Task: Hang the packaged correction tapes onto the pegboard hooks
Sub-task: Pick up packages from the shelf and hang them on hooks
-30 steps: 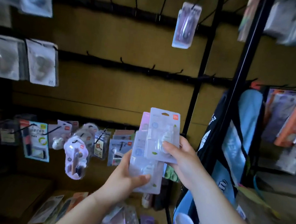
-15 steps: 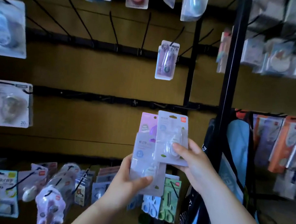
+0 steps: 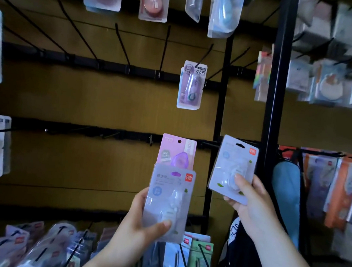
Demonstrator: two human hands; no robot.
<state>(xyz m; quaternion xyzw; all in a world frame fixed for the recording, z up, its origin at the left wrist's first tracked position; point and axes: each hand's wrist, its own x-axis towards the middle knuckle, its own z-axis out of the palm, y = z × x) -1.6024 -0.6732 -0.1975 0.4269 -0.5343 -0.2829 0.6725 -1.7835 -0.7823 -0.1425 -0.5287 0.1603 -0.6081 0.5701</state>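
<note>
Your right hand [image 3: 249,203] pinches one white pack [image 3: 234,168] by its bottom end. Your thumb is on the front, over the clear bubble, and your fingers are behind. The pack is up in the air in front of the board [image 3: 89,102], at about 4 o'clock in your view. It is tipped a bit, so its top leans to 1 o'clock. The hang hole at its top is level with a black rail [image 3: 77,129].

Your left hand [image 3: 141,227] grips two more packs. The spare pack [image 3: 169,201] is in front, and your thumb presses across its low end. A pink pack [image 3: 178,152] pokes up behind it, toward 12 o'clock. These two wait at 6 o'clock in your view, apart from the white pack.

I think you are at the step of bringing the white pack to a hook. It is not on one yet. A bare hook [image 3: 209,145] seems to stick out of the rail at 9 o'clock from the pack's top, just beside it. It is dark there, so I am not sure.

Next, you likely need to stand the pack straight, line the hole up with the hook's tip, and push it on toward the board. The tall post [image 3: 277,78] is close at 3 o'clock, so mind it. A purple pack [image 3: 192,85] already hangs at 12 o'clock, one rail up.
</note>
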